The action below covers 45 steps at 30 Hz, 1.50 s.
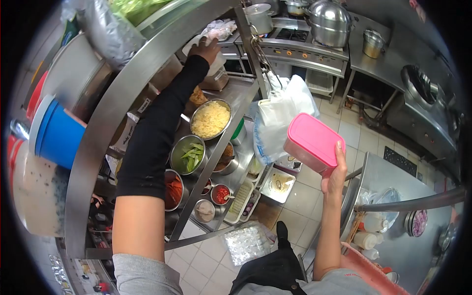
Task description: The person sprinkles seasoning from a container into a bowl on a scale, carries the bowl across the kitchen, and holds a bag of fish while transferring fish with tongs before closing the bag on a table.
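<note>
My left arm, in a black sleeve, reaches over the metal shelf rail, and my left hand (pixel 205 51) is bent over a whitish plastic lid (pixel 218 62) at the shelf's far end. Its fingertips curl onto that lid, above a clear container (pixel 214 80). In my right hand (pixel 336 172) is a plastic container with a pink lid (pixel 314 140), tilted, with the thumb along its edge. Close to my left forearm sit a bowl of shredded yellow food (pixel 211 120), a bowl of cut green vegetable (pixel 191 156) and a bowl of reddish pieces (pixel 174 191).
White plastic bags (pixel 285 115) hang from the rack's end post. A bag of foil-like packs (pixel 248 243) lies on the tiled floor. A stove (pixel 295 51) with a large steamer pot (pixel 330 24) stands behind; a steel counter (pixel 393 182) is on the right.
</note>
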Each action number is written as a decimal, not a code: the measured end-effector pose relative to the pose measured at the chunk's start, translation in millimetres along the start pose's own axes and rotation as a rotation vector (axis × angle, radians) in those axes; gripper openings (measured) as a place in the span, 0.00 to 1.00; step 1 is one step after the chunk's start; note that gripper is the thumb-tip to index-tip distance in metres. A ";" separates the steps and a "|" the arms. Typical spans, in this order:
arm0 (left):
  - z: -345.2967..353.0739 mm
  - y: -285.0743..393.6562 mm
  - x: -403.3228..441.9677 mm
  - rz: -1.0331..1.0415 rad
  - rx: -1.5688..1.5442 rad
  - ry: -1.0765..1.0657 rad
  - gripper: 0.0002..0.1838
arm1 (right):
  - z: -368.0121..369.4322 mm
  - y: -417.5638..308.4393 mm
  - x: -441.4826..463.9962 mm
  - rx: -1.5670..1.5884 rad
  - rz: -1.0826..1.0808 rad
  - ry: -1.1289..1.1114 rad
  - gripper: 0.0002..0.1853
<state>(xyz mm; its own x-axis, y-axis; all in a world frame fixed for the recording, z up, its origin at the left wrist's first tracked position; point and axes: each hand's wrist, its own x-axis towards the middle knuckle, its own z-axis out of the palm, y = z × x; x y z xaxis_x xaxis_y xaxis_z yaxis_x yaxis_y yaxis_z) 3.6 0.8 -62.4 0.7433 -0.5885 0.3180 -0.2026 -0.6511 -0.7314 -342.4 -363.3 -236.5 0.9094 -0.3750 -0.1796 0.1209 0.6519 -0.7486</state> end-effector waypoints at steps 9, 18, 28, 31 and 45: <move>-140.3 67.7 -54.0 -0.240 -0.221 0.286 0.27 | 39.0 25.0 13.3 0.084 -0.052 0.028 0.29; -357.3 129.1 -252.5 -0.415 -0.584 0.107 0.40 | 167.9 28.0 52.8 0.160 -0.175 -0.159 0.33; -381.2 161.1 -407.7 -0.537 -0.662 -0.130 0.46 | 385.5 80.0 123.9 -0.399 -0.226 -0.061 0.50; -392.4 170.5 -429.6 -0.598 -0.679 -0.135 0.45 | 419.7 104.6 151.4 -0.520 -0.287 -0.042 0.50; -393.6 153.3 -421.8 -0.586 -0.651 -0.051 0.42 | 444.9 154.9 222.2 -0.829 -0.257 -0.445 0.45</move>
<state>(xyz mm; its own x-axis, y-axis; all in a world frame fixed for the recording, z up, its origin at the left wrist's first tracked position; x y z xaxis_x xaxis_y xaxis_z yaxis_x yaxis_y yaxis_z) -592.0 -39.4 -71.3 0.8661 -0.0618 0.4960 -0.0912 -0.9952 0.0352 55.4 -52.4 -108.4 0.9822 -0.0464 0.1819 0.1732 -0.1494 -0.9735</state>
